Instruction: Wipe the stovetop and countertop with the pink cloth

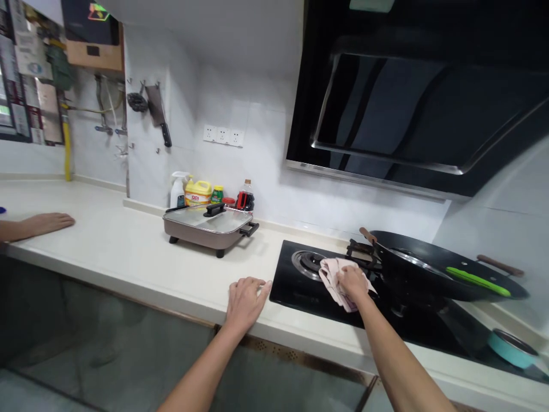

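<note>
Below, the off-white table (128, 234) carried a black glass gas stove (295, 292). The right arm stretched forward over it, right hand (352, 281) nearly closed, fingers bunched on a pale pink cloth (331, 276) beside the exposed burner (305, 264); the left hand (246, 298) lay palm down, fingers loosely spread, holding nothing. The cloth looked folded and rumpled.
</note>
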{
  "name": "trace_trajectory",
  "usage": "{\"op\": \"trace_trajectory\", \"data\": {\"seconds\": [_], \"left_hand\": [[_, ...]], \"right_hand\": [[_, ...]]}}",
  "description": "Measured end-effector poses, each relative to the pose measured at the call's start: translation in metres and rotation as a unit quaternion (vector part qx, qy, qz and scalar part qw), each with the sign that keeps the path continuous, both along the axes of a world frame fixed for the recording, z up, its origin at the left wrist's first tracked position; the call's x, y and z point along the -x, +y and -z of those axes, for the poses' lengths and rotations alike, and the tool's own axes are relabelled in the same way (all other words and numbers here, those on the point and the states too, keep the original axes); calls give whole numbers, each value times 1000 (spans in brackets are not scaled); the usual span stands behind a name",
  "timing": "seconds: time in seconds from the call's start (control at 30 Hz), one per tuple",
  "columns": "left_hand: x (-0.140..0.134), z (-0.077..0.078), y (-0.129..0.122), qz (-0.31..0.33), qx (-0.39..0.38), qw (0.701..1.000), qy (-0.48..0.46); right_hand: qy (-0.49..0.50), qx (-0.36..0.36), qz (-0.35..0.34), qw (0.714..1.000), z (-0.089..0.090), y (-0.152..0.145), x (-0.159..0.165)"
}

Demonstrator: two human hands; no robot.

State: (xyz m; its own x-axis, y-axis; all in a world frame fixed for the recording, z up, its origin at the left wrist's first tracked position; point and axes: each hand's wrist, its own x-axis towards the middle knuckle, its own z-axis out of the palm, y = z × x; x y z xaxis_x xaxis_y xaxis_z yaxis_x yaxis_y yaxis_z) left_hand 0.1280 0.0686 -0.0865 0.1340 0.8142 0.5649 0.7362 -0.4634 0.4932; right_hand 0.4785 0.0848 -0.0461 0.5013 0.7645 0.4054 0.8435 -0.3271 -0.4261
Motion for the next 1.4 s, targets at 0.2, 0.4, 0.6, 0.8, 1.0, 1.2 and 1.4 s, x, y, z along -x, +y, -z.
{"op": "trace_trajectory", "data": {"seconds": [0.2, 0.4, 0.6, 0.8, 1.0, 1.2, 1.4], "left_hand": [[-3, 1, 1, -17, -9, 1000, 6], [-3, -1, 1, -6, -10, 1000, 1], [-1, -4, 1, -9, 4, 1000, 19], [4, -6, 3, -15, 17, 999, 42], [4, -8, 3, -23, 20, 998, 50], [0, -11, 1, -19, 33, 998, 43], [-1, -11, 0, -21, 36, 997, 57]], "right_hand": [[-37, 117, -8, 992, 24, 5, 17], [-87, 148, -84, 982, 24, -35, 51], [-118, 74, -242, 960, 35, -78, 129], [-93, -16, -324, 941, 43, -85, 136], [-69, -16, -209, 975, 38, -108, 44], [-89, 9, -45, 995, 55, -164, -68], [-73, 60, 47, 994, 61, -192, -153]]}}
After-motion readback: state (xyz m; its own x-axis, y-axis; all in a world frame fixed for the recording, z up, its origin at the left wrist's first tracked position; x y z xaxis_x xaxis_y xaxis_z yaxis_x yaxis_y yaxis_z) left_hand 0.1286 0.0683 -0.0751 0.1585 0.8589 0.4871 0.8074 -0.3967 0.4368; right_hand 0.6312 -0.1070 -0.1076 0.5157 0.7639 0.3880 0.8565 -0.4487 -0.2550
